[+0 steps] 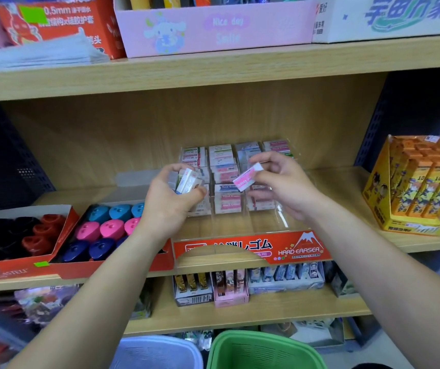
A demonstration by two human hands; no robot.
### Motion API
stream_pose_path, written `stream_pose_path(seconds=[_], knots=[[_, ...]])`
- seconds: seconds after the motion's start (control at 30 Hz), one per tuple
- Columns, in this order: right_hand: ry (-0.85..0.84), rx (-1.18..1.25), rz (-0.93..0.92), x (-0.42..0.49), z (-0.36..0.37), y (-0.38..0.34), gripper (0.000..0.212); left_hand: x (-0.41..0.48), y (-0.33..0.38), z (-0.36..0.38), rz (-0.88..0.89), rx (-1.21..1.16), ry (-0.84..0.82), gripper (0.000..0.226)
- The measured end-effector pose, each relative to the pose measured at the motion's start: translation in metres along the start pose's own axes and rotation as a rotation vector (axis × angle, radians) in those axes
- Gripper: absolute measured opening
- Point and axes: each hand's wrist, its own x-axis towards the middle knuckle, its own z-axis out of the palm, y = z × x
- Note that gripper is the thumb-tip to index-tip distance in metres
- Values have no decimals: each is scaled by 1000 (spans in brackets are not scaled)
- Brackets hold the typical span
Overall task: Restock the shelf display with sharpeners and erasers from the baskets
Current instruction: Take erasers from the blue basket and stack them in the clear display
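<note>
A clear eraser display tray (pixel 252 249) with a red "HARD ERASER" front stands on the middle shelf, its rear rows filled with wrapped erasers (pixel 225 171). My left hand (pixel 171 201) grips a small stack of erasers (pixel 188 181) over the tray's left side. My right hand (pixel 285 185) pinches a single pink-and-white eraser (pixel 248 177) between thumb and fingertips above the tray's middle. Red boxes of dome-shaped sharpeners (pixel 107 227) in blue, pink and navy sit left of the tray. A green basket (pixel 261 350) and a pale blue basket (pixel 157 352) stand on the floor below.
A second red box (pixel 19 262) holds dark and red sharpeners at far left. A yellow-orange product box (pixel 413 187) stands at the shelf's right end. Boxed goods fill the shelf above (pixel 213 27) and small packs (pixel 240 286) the shelf below.
</note>
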Motion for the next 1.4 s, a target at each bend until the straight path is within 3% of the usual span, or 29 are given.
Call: stream_pose_path(seconds=[0.1,0.3,0.5,0.87,1.1,1.2,1.33,1.4], knots=[[43,15,13,9,1,2,31,3,-3,-9,-2,40,10,40],[44,-207,36,29,4,5,41,5,-7,-21,-2,37,10,36],[37,-257,-10,46,12,5,30,14,-17,-28,-4,30,22,34],[-135,-981,-197,91,31,22,16,33,-35,-33,-19,9,-13,37],[-352,-1328,-260,88,32,11,15,29,-34,-33,-6,-12,7,34],[-337,-1245,-272,82,31,11,19,25,-28,-36,9,-34,25,34],[-122,-898,-329,63,33,10,10,19,-18,-38,45,-13,19,35],[-154,-680,-305,47,43,0,9,16,-15,-34,51,-14,-12,37]])
